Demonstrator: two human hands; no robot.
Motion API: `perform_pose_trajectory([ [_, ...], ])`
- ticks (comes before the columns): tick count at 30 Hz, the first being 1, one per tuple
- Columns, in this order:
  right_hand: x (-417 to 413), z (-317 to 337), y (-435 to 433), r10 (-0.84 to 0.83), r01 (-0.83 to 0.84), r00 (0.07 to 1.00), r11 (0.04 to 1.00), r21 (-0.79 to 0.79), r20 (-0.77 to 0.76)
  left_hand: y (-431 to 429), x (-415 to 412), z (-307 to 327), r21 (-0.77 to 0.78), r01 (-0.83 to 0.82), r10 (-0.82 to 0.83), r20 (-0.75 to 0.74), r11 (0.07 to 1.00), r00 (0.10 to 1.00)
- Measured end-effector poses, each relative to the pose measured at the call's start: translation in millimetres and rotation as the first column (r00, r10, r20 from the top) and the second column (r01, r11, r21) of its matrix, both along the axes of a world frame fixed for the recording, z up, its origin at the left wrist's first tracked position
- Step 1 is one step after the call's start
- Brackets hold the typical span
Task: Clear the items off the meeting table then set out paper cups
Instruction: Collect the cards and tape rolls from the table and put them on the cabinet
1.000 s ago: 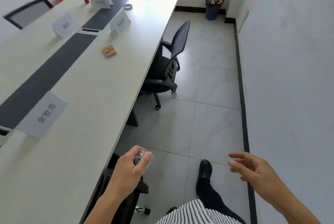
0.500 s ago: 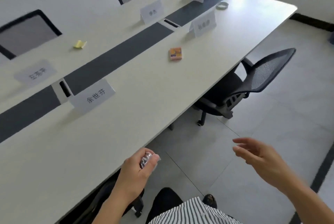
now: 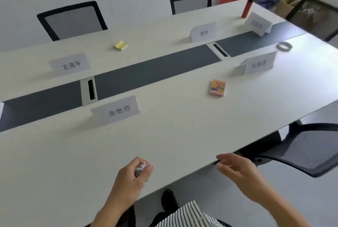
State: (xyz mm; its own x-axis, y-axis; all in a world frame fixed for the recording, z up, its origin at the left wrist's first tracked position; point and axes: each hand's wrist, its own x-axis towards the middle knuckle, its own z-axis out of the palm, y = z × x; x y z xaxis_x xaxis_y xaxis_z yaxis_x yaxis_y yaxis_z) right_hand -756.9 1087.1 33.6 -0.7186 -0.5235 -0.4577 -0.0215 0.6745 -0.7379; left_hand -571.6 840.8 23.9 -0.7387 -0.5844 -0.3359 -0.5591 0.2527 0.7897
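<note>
My left hand (image 3: 130, 179) hovers over the near edge of the white meeting table (image 3: 182, 135), shut on a small crumpled wrapper (image 3: 140, 167). My right hand (image 3: 237, 173) floats open at the table's edge, fingers apart and holding nothing. On the table lie a small orange card box (image 3: 217, 87) to the right, a yellow sticky-note pad (image 3: 120, 45) on the far side, and a grey tape ring (image 3: 283, 46) at the far right. A red bottle (image 3: 247, 7) stands at the far end. No paper cups are in view.
Several white name cards stand along both sides of the dark centre strip (image 3: 146, 73), such as the nearest name card (image 3: 117, 111). Black mesh chairs sit at the far side (image 3: 73, 19) and at my right (image 3: 307, 149). Bags and boxes (image 3: 285, 5) pile in the far corner.
My view has swung left from the floor and wall onto the table. Both hands now sit over the table's near edge. The left hand still grips the wrapper.
</note>
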Motion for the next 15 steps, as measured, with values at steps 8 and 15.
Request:
perform_pose_trajectory([
  [8,-102.4,-8.0,-48.2,-0.004,0.005,1.0,0.998,0.064,-0.013,-44.6,-86.9,-7.9,-0.02,0.042,-0.042,0.008,0.999,0.999],
  [15,-236.6,-74.9,-98.9,-0.054,0.088,0.987,0.97,0.229,-0.151,-49.1,-125.1,-22.4,0.015,-0.079,0.076,0.114,0.997,0.991],
])
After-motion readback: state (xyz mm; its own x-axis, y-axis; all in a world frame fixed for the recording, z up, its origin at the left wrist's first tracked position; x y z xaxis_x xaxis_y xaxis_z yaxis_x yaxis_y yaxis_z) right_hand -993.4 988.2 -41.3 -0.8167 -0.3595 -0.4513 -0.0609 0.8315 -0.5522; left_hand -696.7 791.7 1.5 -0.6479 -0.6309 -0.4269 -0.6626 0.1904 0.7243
